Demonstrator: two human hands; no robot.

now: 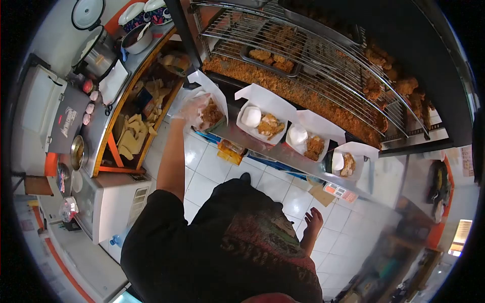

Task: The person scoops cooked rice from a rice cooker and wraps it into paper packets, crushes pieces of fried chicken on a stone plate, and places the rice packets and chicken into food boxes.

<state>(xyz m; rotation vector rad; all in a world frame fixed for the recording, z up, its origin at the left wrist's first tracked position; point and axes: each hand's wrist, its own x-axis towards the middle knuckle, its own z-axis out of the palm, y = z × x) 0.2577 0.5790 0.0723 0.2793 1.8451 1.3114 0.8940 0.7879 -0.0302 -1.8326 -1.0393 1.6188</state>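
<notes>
My left hand (194, 108), inside a clear plastic bag or glove, is at the leftmost open white box and touches the fried chicken (210, 115) there; its fingers are blurred under the plastic. To the right, three more open boxes stand in a row on the metal ledge. The second box (246, 97) and the third box (316, 119) each hold a white wrapped round item and a piece of chicken, as does the rightmost box (361, 147). My right hand (313, 220) hangs low over the floor, fingers apart, holding nothing.
Wire racks (313, 48) with trays of fried chicken (273, 59) rise behind the boxes, above a crumb-covered tray (298, 96). At left, a counter holds a metal pot (137, 40) and a rice cooker (96, 53). Below the ledge is a yellow package (230, 152).
</notes>
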